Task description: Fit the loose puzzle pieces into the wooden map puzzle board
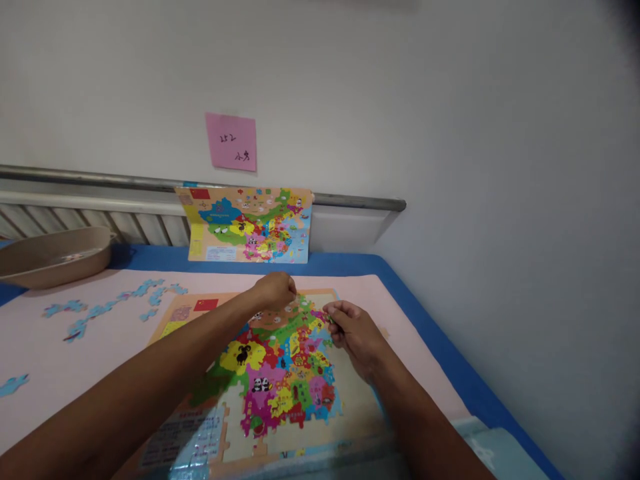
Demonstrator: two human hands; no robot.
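A partly assembled jigsaw puzzle of a colourful map (295, 373) lies on the pink table cover, its pale backing board (357, 393) bare along the right side and bottom. Over its upper edge is my left hand (277, 291), fingers curled closed; anything inside them is hidden. My right hand (354, 328) is at the map's upper right, thumb and fingers pinched together beside the pink pieces. Whatever sits between those fingertips is too small to make out. My left forearm covers part of the puzzle's left side.
Loose light blue puzzle pieces (103, 308) are scattered at the left. A beige basket (60, 257) stands at the back left. Against the wall rail (360, 200) leans a printed map (250, 227), below a pink note (231, 142). A wall borders the table's blue right edge (430, 333).
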